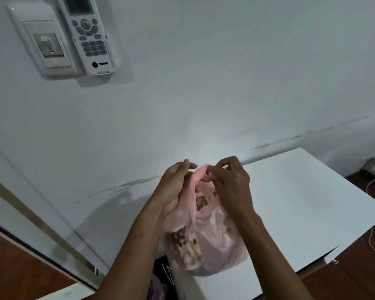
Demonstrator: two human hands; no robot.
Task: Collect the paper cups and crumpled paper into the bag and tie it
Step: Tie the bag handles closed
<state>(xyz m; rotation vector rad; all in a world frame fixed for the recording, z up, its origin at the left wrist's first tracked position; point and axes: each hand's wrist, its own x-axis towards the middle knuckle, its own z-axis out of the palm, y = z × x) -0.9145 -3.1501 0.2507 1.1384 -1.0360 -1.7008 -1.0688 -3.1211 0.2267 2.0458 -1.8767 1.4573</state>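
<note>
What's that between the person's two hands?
The twisted pink handles of the bag, gripped by left hand and right hand in the head view.

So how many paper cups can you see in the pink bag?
2: one patterned paper cup low on the pink bag's left side, another near the top between the hands. More may be hidden.

Thin, translucent pink plastic for the bag, softly glossy and wrinkled, twisted into a ropy strand at the top; printed paper on a cup showing through its side. Smooth, matt white on the table; matt painted wall, scuffed with grey streaks. Glossy white plastic on the remote and switch plate; reddish wood-look floor, slightly shiny.
</note>
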